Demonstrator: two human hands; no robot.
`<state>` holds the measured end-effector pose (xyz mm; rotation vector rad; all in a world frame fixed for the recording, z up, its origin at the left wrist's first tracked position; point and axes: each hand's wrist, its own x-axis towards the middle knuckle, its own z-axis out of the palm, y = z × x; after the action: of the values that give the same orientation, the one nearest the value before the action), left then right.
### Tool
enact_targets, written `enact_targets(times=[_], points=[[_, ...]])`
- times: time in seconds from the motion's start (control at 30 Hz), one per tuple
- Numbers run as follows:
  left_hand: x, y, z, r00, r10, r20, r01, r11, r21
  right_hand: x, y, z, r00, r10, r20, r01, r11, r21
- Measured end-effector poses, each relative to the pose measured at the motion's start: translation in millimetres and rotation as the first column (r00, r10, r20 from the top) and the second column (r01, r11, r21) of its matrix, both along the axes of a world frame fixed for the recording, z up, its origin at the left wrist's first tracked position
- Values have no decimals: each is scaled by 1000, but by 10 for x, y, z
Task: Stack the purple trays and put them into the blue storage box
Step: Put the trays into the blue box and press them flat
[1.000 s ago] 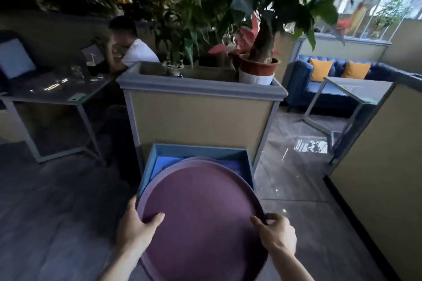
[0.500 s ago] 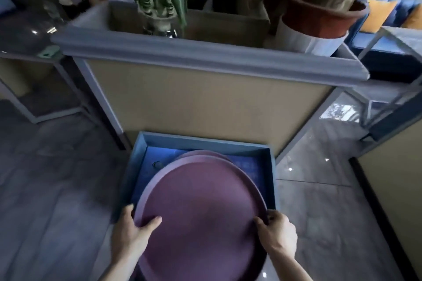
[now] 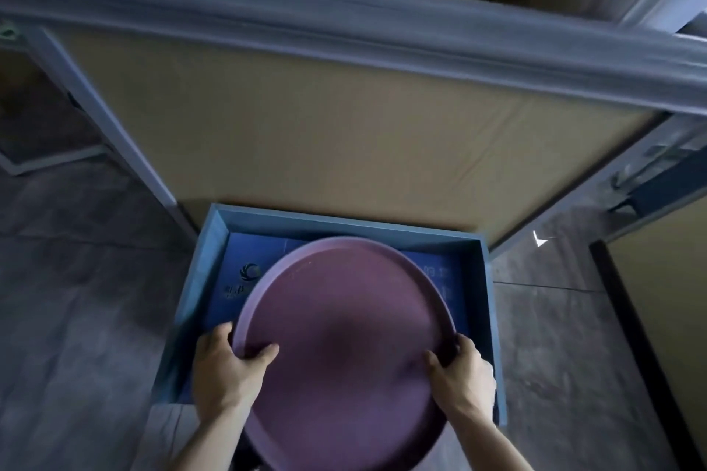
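Grasping the purple tray (image 3: 344,336), both hands (image 3: 225,371) hover over the blue box's (image 3: 486,317) seemingly illegible logo (image 3: 249,272).

My view: tray (image 3: 344,325) over box (image 3: 483,317); planter (image 3: 344,118) behind box; my hands (image 3: 223,371) (image 3: 461,375) at tray's left, right rim.

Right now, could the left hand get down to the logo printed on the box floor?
Probably not yet: the left hand is holding the purple tray, though the logo on the blue box floor lies uncovered just beyond it.
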<state>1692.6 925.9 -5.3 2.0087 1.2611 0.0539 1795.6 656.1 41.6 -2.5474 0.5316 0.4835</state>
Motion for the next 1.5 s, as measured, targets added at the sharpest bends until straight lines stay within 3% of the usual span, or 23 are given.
enact_targets(times=[0.4, 1.5], points=[[58, -2, -215, 999, -6, -51, 10, 997, 80, 53, 103, -74, 999, -35, -23, 34, 999, -35], [148, -94, -51, 985, 23, -169, 2, 989, 146, 131, 90, -86, 998, 20, -64, -29, 990, -141]])
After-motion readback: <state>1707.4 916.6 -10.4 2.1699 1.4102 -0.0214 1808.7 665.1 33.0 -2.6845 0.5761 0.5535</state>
